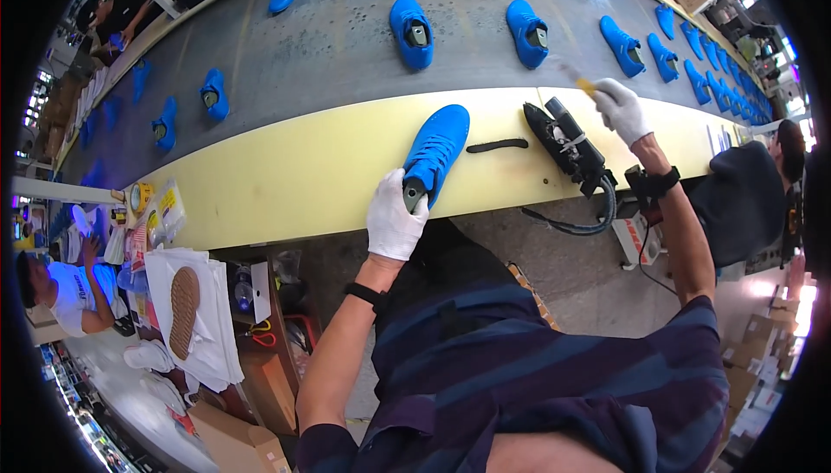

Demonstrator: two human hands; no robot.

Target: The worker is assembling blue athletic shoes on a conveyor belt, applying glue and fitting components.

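Note:
In a white glove, my left hand (396,218) grips the heel end of a blue lace-up shoe (440,140), which rests on the pale yellow bench (320,183). A dark green shoe last (415,193) shows in the shoe's opening. My right hand (621,111), also gloved, is raised at the bench's far edge, its fingers closed on a tool with a yellow handle (586,86). The tool's far end is blurred, so its kind is unclear. Right of the shoe lies a black strip (497,146). Beyond that sits a black corded device (567,146).
A grey conveyor belt (338,66) runs behind the bench, carrying several blue shoes (412,33). A thick black hose (597,220) hangs over the front edge. At left, a brown sole (183,313) lies on white cloth. Other people (76,287) work at both sides.

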